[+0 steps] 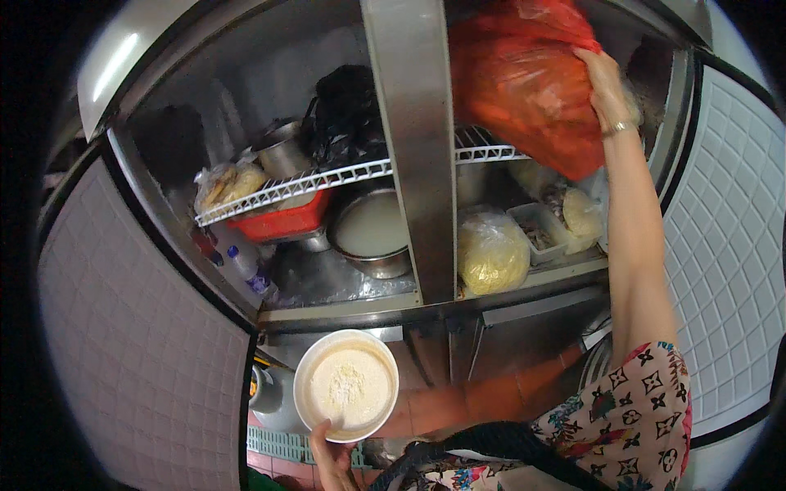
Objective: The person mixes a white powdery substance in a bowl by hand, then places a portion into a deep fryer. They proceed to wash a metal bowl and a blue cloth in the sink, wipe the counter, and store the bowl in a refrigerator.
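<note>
My left hand (333, 457) grips the near rim of a white bowl (301, 393), thumb over the edge. Inside the bowl lies a pale cream-coloured mass with a heap of whiter powder (347, 386) at its middle. At the upper right, my arm reaches into an open refrigerator cabinet. There my right hand (605, 86) holds the side of a large, full red plastic bag (522, 86); some of its fingers are hidden by the bag. Orange shapes show faintly through the plastic. The bag is over the right part of a white wire shelf (485, 153).
A steel post (414, 147) divides the cabinet, and doors stand open at left (147, 331) and right (731, 245). Below the shelf are a steel pot of cloudy liquid (374, 224), a red tub (282, 218), a yellow-filled bag (493, 255) and a plastic bottle (249, 270).
</note>
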Tool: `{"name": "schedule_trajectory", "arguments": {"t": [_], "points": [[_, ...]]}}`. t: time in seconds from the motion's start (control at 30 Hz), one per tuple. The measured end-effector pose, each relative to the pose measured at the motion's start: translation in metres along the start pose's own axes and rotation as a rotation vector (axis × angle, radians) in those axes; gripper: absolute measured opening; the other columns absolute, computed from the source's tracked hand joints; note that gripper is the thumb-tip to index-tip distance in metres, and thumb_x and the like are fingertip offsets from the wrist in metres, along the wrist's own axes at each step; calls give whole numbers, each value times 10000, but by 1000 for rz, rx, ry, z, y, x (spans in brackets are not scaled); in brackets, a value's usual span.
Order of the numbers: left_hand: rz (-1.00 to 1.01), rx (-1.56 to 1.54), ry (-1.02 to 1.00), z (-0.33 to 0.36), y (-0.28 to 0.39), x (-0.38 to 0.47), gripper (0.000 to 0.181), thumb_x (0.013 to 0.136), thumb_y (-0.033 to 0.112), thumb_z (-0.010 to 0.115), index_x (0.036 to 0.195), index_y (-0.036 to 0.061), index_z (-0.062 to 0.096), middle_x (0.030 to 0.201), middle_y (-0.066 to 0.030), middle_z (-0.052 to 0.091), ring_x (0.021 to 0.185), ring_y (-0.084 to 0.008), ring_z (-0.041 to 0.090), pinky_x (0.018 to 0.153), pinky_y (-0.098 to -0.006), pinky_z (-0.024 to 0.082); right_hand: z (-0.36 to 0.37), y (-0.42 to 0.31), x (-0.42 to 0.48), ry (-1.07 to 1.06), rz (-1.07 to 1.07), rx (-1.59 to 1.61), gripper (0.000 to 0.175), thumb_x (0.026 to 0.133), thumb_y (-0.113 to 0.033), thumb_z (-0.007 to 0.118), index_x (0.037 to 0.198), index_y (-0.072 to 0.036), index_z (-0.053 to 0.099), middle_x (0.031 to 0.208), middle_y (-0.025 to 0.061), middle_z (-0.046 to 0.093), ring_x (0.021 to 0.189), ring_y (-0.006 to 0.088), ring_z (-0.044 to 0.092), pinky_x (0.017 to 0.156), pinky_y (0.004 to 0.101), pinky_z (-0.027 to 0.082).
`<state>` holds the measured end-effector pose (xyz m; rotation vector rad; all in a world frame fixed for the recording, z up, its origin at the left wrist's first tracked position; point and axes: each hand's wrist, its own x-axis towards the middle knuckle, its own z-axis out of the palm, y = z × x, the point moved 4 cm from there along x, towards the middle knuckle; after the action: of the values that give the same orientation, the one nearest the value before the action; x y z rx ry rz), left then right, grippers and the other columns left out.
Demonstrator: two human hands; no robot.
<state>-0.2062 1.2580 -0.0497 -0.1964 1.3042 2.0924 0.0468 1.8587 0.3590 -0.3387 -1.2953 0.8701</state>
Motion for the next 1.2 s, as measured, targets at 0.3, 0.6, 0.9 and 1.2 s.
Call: {"name": "schedule_trajectory", "arguments": {"t": [0.3, 0.6, 0.9, 1.2], "points": [[-18, 32, 115, -27, 12, -15, 566, 691, 278, 577, 1167, 17, 420, 1009, -122, 536, 813, -235, 574, 551, -303, 492, -7, -114, -111, 351, -373, -6, 265, 764, -93, 579, 998, 28, 601, 943, 42, 601, 824, 126, 541, 749, 245, 427], [1, 17, 141, -78, 19, -13, 616, 680, 292, 598, 1195, 13, 407, 1074, -118, 517, 957, -257, 537, 698, -370, 498, 23, -143, -238, 343, -409, 48, 272, 778, -73, 564, 1029, 32, 572, 975, 56, 588, 857, 132, 539, 761, 252, 427], [-33, 2, 25, -90, 35, -17, 608, 658, 258, 609, 1178, 6, 419, 1112, -120, 488, 1007, -264, 499, 798, -389, 448, -29, -173, -388, 285, -262, -148, 278, 774, -71, 566, 1033, 31, 570, 979, 58, 586, 860, 132, 538, 764, 254, 426], [-82, -53, 176, -187, 17, -36, 518, 662, 205, 622, 1117, 2, 483, 1087, -89, 515, 986, -248, 502, 818, -355, 419, -45, -174, -437, 88, -77, -254, 284, 771, -70, 568, 1037, 29, 567, 982, 59, 585, 863, 133, 536, 767, 255, 425]]}}
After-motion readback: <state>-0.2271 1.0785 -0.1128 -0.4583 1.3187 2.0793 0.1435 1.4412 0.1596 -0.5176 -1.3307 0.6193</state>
